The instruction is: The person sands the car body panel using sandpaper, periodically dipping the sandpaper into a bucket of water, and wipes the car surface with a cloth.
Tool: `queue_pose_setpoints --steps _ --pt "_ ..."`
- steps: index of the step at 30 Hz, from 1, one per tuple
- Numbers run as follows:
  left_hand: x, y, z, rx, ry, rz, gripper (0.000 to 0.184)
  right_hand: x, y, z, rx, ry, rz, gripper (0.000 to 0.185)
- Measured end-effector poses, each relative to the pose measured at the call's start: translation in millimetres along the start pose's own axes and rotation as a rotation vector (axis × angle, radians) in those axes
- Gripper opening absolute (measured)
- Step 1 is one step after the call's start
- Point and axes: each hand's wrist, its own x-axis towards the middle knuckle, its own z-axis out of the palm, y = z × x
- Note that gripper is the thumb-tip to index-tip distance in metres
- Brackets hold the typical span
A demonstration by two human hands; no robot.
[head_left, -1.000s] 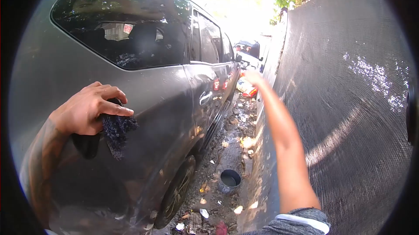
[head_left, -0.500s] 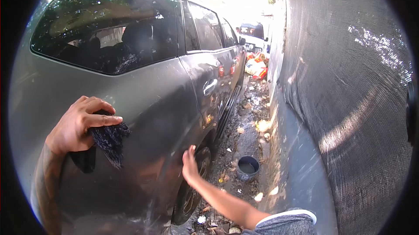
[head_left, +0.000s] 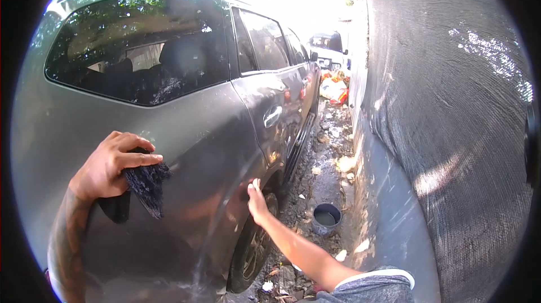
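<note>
My left hand (head_left: 115,168) is closed around a dark, shaggy cloth (head_left: 147,187) beside the rear quarter of a dark grey car (head_left: 186,145), below its rear side window. The cloth hangs from under my fingers, and part of it is hidden by them. Lower and to the right, my right hand (head_left: 257,204) is by the rear wheel arch, above the rear wheel (head_left: 253,246). Its fingers are stretched out, with nothing seen in them. Whether its palm rests on the bodywork, I cannot tell.
A small dark bucket (head_left: 327,217) holding murky liquid stands on the wet, littered ground right of the wheel. Dark netting (head_left: 451,134) hangs along the right side. Farther up the narrow passage lie red and white bags (head_left: 335,88), with another vehicle (head_left: 329,49) behind them.
The view has shifted slightly, so the car and bucket appear a little farther right and lower. My right hand has risen slightly beside the wheel arch. My left hand still grips the cloth.
</note>
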Motion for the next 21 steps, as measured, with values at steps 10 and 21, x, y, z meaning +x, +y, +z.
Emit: queue_pose_setpoints --steps 10,21 --pt "0 0 5 -0.025 0.018 0.008 0.071 -6 -38 1 0.196 0.023 0.224 0.067" --pt "2 -1 8 -0.030 0.061 -0.004 0.064 15 5 -15 0.114 0.093 0.125 0.044"
